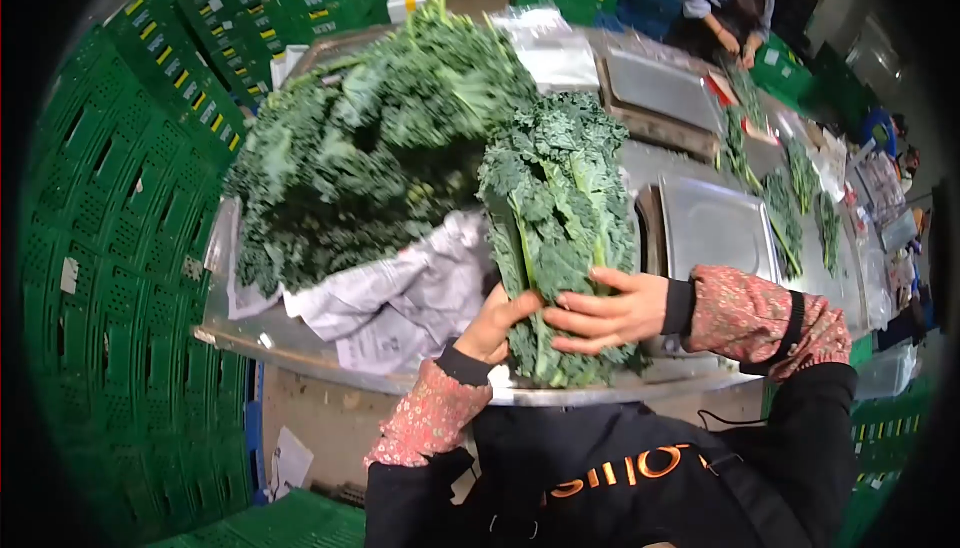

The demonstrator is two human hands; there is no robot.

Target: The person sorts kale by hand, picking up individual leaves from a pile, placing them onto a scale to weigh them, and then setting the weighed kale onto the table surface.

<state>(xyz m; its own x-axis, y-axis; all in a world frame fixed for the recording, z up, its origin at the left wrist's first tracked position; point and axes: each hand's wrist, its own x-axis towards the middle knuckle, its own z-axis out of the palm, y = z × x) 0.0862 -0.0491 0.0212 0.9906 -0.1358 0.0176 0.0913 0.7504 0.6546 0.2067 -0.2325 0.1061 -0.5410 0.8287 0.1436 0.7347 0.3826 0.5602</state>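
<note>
In the head view, the kale bunch [565, 198] lay on the table [270, 336], stretching lengthwise away from both hands, neither nearer. The right hand [622, 310] spread across its leaves; the left hand [497, 326] thumbed its left side, fingers too hidden to tell.

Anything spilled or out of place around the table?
Two minor oddities: a loose white sheet lies below the near-left side of the table, seemingly on the floor, and the paper by the large kale pile is crumpled.
</note>
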